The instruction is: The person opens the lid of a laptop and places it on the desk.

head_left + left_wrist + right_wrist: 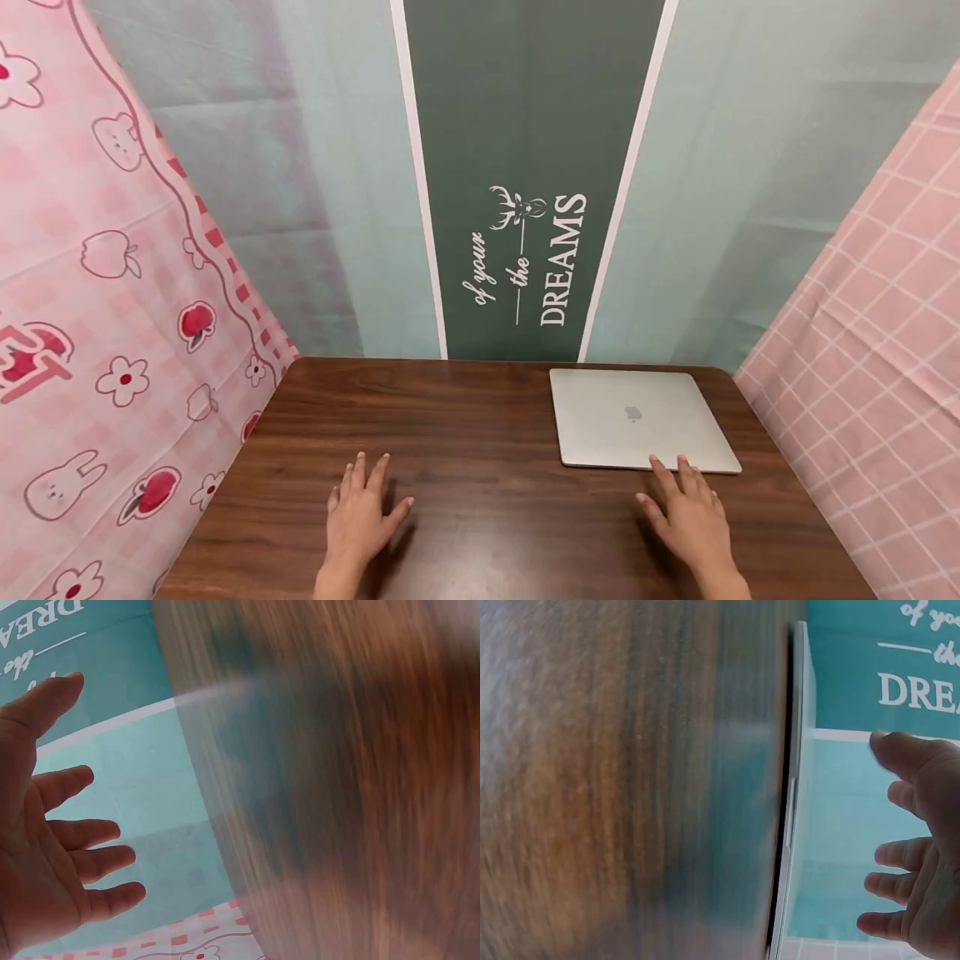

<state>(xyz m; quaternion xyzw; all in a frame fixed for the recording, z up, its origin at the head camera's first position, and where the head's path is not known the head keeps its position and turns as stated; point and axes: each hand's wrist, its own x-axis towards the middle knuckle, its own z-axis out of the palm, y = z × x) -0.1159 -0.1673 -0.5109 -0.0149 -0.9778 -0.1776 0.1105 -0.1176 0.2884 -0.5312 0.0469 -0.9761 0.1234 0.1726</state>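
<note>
A silver laptop (pixel 637 429), its lid closed, lies flat at the back right of the brown wooden table (pixel 465 467). My right hand (pixel 692 521) is just in front of it, fingers spread, with the fingertips overlapping the laptop's front edge in the head view. From the right wrist view, the laptop (pixel 795 795) shows edge-on beside the right hand (pixel 922 847), which holds nothing. On the left half of the table, my left hand (pixel 362 512) hovers over the wood with fingers apart. It holds nothing in the left wrist view either.
A green curtain (pixel 517 125) with white lettering hangs behind the table's back edge. Pink patterned cloth (pixel 112 333) lines the left side, and pink checked cloth (pixel 877 350) the right.
</note>
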